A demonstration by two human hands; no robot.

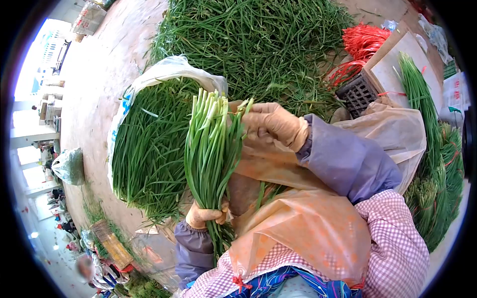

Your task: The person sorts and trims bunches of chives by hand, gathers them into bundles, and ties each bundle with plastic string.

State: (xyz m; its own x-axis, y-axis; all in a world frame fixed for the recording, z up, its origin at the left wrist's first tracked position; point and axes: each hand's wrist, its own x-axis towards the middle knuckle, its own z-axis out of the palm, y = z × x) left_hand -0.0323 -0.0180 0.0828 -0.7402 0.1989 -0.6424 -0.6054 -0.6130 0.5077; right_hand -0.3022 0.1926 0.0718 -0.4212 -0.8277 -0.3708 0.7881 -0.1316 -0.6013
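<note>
Lying at left, long green leafy stalks [149, 149] fill an open clear plastic bag [171, 67]. Just right of them, the tan-gloved left hand [204, 215] grips a bundle of slender green stalks [206, 149] near its leafy lower end. The tan-gloved right hand [274, 124] bends its fingers against the bundle's pale stem tips; whether they pinch one, I cannot tell. Farther right, bright red plastic strips [365, 40] lie near a black plastic lattice crate [357, 95].

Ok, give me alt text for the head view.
The gloved left hand grips a bunch of green stalks, the gloved right hand at its pale ends. An open plastic bag of greens lies left of it; a loose heap lies beyond.
</note>
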